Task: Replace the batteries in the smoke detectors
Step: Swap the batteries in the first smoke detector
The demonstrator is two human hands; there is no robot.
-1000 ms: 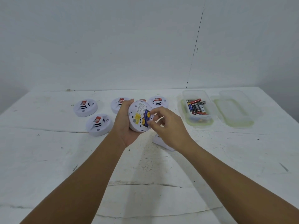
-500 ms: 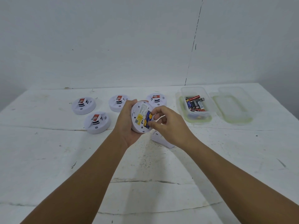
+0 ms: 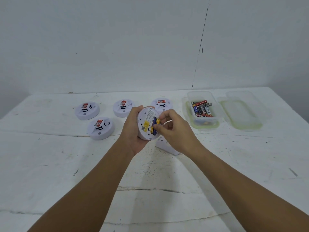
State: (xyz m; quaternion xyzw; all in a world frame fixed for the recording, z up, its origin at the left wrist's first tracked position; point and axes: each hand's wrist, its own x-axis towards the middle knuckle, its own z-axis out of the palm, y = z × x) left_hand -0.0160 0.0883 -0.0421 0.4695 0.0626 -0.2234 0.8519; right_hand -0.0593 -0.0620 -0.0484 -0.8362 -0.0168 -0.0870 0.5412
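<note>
Centre frame: left hand [image 3: 133, 131] grips one opened detector [image 3: 147, 124]; right hand [image 3: 168, 129] pinches its batteries [image 3: 154, 125]. Four detectors [image 3: 101, 128] upper left await servicing.

We see a white smoke detector [image 3: 147, 125] whose back shows a yellow label and blue-and-gold batteries [image 3: 154, 125]. Four more detectors [image 3: 101, 128] are white too, each with a red-and-white sticker and black slots. The table [image 3: 50, 164] is white, flecked with dark specks and cracked lines. The clear container [image 3: 203, 111] has a yellowish-green rim and holds batteries in red, black, blue and silver. Its clear lid [image 3: 242, 111] shares that yellow-green tint. The wall [image 3: 117, 47] is pale grey.
</note>
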